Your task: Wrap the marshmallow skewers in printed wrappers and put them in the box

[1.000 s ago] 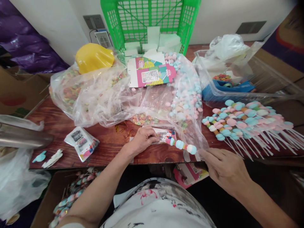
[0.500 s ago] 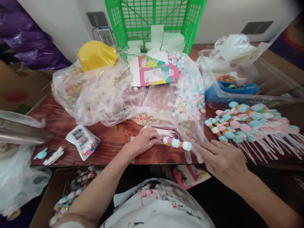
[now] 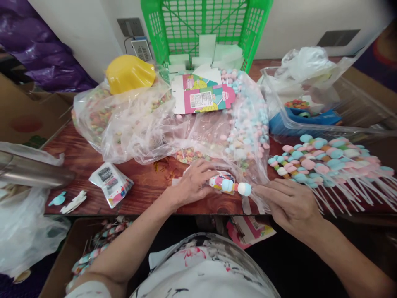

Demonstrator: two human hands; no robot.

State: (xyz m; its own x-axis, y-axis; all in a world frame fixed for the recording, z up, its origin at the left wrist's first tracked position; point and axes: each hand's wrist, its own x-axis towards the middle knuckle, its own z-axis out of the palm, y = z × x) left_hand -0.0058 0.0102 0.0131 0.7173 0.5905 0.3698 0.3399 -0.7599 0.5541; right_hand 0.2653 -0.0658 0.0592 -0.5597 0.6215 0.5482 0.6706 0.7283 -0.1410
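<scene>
At the table's front edge, my right hand pinches the end of a marshmallow skewer, its pale blue, white and orange pieces pointing left. The skewer's far end is inside a small printed plastic bag, which my left hand grips between thumb and fingers. My hand partly covers the bag. More printed bags lie just behind it, mostly hidden. To the right lies a pile of similar skewers with white sticks toward the front.
Clear plastic sacks hold ring-shaped candies and pink and blue marshmallows. A printed carton lies on them. Around stand a green crate, a yellow bowl, a clear bin, a stack of bags and a metal flask.
My left hand has shifted right and its fingers have spread more around the bag. The bag sits slightly farther over the skewer. My right hand stays nearly in place.
</scene>
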